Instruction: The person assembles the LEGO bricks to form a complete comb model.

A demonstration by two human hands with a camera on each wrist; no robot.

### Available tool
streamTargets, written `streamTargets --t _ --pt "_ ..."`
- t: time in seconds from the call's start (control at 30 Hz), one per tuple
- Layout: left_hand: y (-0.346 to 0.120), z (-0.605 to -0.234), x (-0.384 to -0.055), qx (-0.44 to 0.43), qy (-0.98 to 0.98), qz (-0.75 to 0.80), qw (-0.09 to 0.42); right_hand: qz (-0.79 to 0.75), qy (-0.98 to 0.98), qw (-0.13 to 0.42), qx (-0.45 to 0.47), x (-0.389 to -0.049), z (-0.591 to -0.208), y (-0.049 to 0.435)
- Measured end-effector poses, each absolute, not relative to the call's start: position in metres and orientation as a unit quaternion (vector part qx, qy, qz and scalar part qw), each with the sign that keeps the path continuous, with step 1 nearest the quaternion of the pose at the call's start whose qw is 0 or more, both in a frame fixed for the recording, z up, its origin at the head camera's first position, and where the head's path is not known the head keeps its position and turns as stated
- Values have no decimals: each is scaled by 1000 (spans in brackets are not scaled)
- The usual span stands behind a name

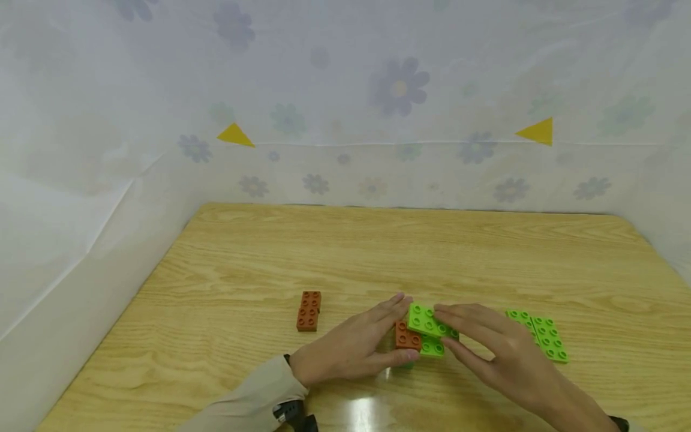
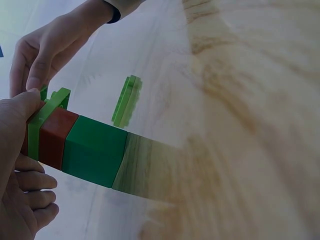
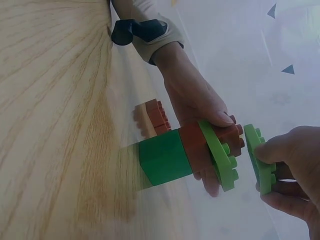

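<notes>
My left hand point(image 1: 353, 351) steadies a brick stack between thumb and fingers. From the table up, the stack has a dark green block point(image 3: 165, 157), a reddish-brown brick point(image 3: 195, 145), a bright green plate point(image 3: 220, 157) jutting to one side, and another reddish-brown brick point(image 1: 408, 336) on top. My right hand point(image 1: 507, 354) pinches a second bright green plate point(image 1: 423, 321), studs up. In the right wrist view, a small gap separates this held plate point(image 3: 259, 157) from the studs of the top brick.
To the right, bright green plates point(image 1: 549, 339) lie side by side on the wooden table point(image 1: 378, 252), partly behind the right hand. Reddish-brown bricks point(image 1: 309, 312) lie left of the left hand. A flowered white sheet point(image 1: 345, 90) hangs along the back and sides.
</notes>
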State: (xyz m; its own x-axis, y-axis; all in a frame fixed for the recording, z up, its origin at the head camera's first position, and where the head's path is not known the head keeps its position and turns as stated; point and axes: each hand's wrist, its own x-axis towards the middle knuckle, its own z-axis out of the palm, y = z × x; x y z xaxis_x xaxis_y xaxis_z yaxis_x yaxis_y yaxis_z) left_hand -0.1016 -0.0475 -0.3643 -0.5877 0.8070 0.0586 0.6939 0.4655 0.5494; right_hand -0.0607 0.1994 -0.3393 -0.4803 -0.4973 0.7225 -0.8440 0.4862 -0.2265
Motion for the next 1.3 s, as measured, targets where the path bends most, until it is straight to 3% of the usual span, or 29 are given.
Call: streamTargets --t 0.67,1.17,1.3 --pt "-48 -366 -103 448 842 282 103 296 -808 231 453 -58 -338 190" --pt "-50 -365 -104 446 845 276 105 251 -813 231 472 -58 -332 190" --pt "-51 -360 -104 456 848 254 84 225 -812 243 481 -59 -328 190"
